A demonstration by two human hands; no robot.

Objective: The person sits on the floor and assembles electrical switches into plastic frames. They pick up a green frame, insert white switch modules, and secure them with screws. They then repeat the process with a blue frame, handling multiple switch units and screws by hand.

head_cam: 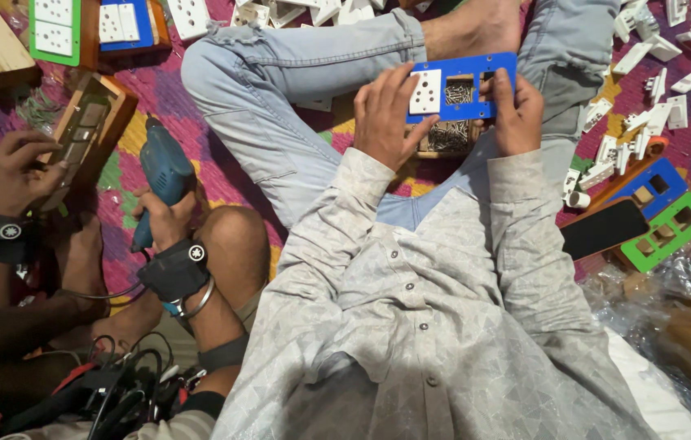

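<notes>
Left hand [385,114] and right hand [517,114] each hold a closed grip on the blue switch plate [464,85], one per end. Plate sits directly above the box of screws [448,137]; white socket module [425,91] fitted at its left.

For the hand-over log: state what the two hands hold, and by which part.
Both hold one blue switch plate: left hand grips its left end beside the white socket, right hand its right end.

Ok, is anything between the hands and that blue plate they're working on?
Nothing visible. The left hand and the right hand each hold an end of the blue plate directly. A white socket module sits in one of its openings; a container of screws lies beneath it.
</notes>
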